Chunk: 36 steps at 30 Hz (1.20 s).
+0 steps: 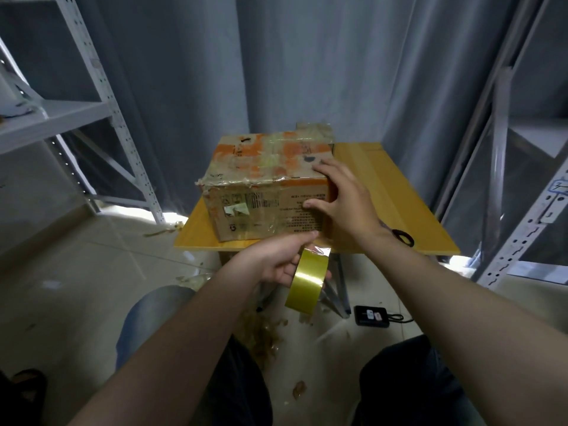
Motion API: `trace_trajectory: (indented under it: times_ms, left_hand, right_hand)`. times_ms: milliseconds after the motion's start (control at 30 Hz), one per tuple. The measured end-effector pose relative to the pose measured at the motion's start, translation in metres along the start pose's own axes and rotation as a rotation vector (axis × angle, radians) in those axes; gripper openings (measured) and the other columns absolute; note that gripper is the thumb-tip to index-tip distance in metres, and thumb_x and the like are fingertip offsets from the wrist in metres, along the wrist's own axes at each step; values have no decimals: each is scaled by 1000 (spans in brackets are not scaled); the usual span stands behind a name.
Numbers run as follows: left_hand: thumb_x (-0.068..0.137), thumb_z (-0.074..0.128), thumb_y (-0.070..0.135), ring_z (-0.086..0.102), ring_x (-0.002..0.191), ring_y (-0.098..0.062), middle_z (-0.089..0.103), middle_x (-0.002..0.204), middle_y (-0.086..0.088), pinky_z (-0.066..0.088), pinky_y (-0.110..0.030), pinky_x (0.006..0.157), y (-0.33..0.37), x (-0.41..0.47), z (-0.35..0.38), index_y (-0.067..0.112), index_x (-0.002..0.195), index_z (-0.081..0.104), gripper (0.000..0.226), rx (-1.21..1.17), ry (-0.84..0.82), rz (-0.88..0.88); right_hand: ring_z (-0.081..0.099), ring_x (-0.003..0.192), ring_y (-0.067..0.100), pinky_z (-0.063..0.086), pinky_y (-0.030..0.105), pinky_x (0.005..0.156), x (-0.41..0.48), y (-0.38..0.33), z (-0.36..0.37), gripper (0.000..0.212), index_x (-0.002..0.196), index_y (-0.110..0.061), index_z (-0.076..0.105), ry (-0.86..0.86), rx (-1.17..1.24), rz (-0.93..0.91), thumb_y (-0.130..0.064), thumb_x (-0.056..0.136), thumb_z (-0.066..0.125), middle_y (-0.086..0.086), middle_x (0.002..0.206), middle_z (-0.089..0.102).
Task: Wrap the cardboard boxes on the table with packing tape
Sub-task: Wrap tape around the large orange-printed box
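A worn cardboard box (261,186) with orange print and old tape strips sits on a small yellow table (399,192). My right hand (341,198) lies over the box's near right corner, fingers on the top and thumb on the front face. My left hand (276,262) grips a roll of yellowish packing tape (309,279) just below the table's front edge. A short clear strip of tape runs from the roll up toward the box's lower front face.
Grey metal shelving stands at the left (101,87) and at the right (522,195). A grey curtain hangs behind. A black loop (404,236) lies on the table's near right. On the floor are tape scraps (264,333) and a black device (372,315).
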<state>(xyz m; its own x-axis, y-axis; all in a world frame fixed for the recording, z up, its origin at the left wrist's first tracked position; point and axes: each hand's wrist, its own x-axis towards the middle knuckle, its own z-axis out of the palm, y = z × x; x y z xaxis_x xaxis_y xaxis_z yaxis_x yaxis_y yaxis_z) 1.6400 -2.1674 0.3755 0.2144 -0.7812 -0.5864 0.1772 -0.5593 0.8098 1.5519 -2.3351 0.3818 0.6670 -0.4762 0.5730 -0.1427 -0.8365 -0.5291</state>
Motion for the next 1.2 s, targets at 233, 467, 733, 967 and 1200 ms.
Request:
trace_trajectory:
  times_ms: [233,467,733,967,1200]
  left_hand:
    - [107,48,48,79,91,-28,79,106,-17,65,-38,78,2,1,2,11,120,65,42,-12,38,17]
    - [104,59,25,79,90,-33,79,102,-18,66,-40,71,9,-16,1,20,125,67,22,-109,121,304]
    - [104,59,17,78,89,-37,79,104,-20,64,-39,65,25,-46,1,24,128,64,26,-190,149,558]
    - [104,63,25,79,87,-26,81,101,-11,62,-34,66,34,-60,15,22,120,66,17,-202,249,569]
    - [107,54,13,73,64,-31,78,96,-19,64,-43,63,43,-70,41,4,135,52,29,-362,223,597]
  right_hand:
    - [60,117,19,56,45,96,3,-14,-5,68,133,-26,59,-18,-118,14,-51,76,86,-11,135,51]
    - [59,115,11,55,35,82,9,-13,-22,62,137,-32,56,-59,-135,1,-69,88,66,-13,135,52]
    - [66,82,-1,48,19,71,22,-55,-51,27,97,-29,79,-363,195,84,-54,91,72,-9,90,76]
    - [61,58,-11,40,5,52,33,-74,-56,12,77,-23,81,-352,87,76,-21,88,82,-23,61,70]
    - [61,57,-10,42,9,53,37,-82,-63,19,77,-26,80,-337,70,84,-20,94,76,-22,60,69]
